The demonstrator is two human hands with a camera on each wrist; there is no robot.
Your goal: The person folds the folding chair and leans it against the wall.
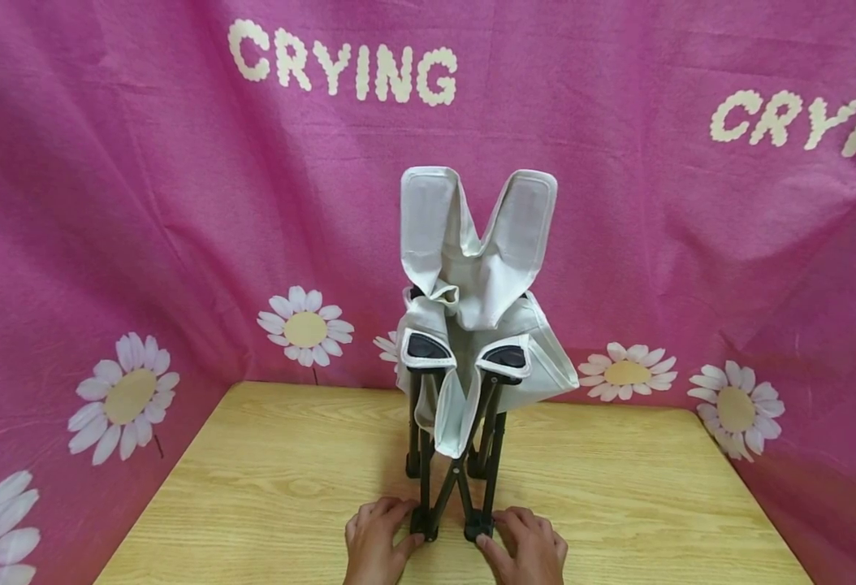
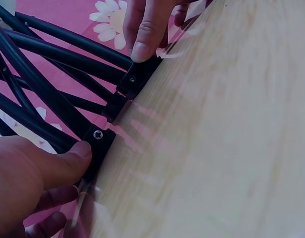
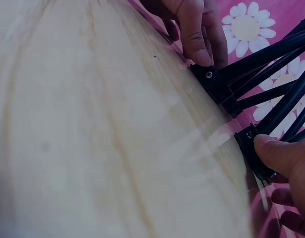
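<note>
A partly folded camp chair [image 1: 475, 313], with off-white fabric and crossed black legs, stands upright on the wooden table. Its two top flaps rise in a V, and the seat cloth sags between the front corners. My left hand [image 1: 377, 540] pinches the near left foot [image 1: 422, 525], thumb in front and fingers behind. On the other side, my right hand [image 1: 532, 543] grips the near right foot [image 1: 476, 528] the same way. Close up in the left wrist view, the left thumb [image 2: 75, 156] presses beside a screw on the black foot. The right thumb [image 3: 271, 146] does likewise in the right wrist view.
The pale wooden table [image 1: 267, 479] reaches back to a pink cloth [image 1: 311, 179] with daisies and lettering, which hangs behind and along both sides. The chair's rear feet [image 1: 413, 465] stand farther back on the table.
</note>
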